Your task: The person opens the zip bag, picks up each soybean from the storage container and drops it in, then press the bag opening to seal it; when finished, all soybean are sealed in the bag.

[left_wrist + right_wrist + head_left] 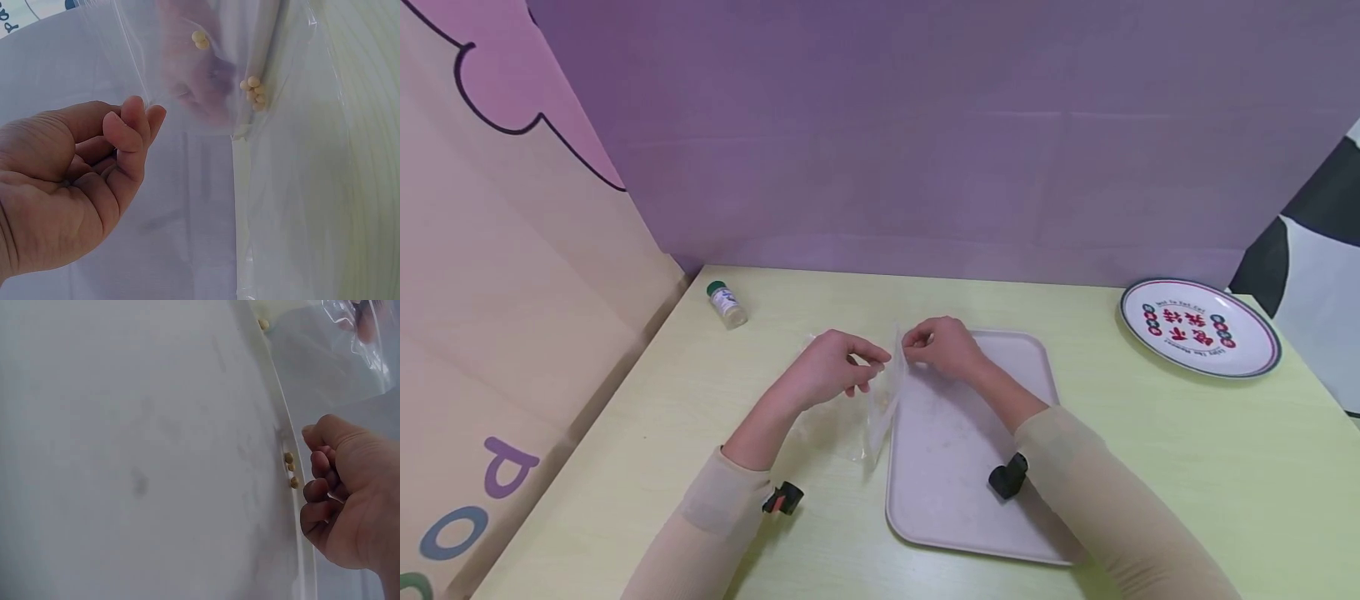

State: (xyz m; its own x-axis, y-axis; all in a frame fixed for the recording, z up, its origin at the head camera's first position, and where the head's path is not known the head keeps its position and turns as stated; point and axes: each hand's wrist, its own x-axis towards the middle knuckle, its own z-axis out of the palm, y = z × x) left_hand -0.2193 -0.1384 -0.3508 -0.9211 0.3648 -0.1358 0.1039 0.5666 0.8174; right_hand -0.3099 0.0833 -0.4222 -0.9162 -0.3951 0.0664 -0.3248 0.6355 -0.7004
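Observation:
Between the two hands a clear plastic bag point(883, 408) stands on edge along the left side of a pale lilac tray point(962, 483). My left hand point(838, 362) pinches the bag's edge with its fingertips; its other fingers curl loosely, as the left wrist view shows. From the tray side, my right hand point(947, 346) grips the upper part of the bag between thumb and fingers. Several round, pale yellow beans point(253, 90) show through the film in the left wrist view. A few beans point(290, 465) appear by the tray's rim below the right fingers.
A small jar with a green cap point(727, 304) lies at the table's back left. On the back right rests an oval white plate point(1195, 354) with red lettering. A purple backdrop point(925, 167) rises behind the table point(820, 542).

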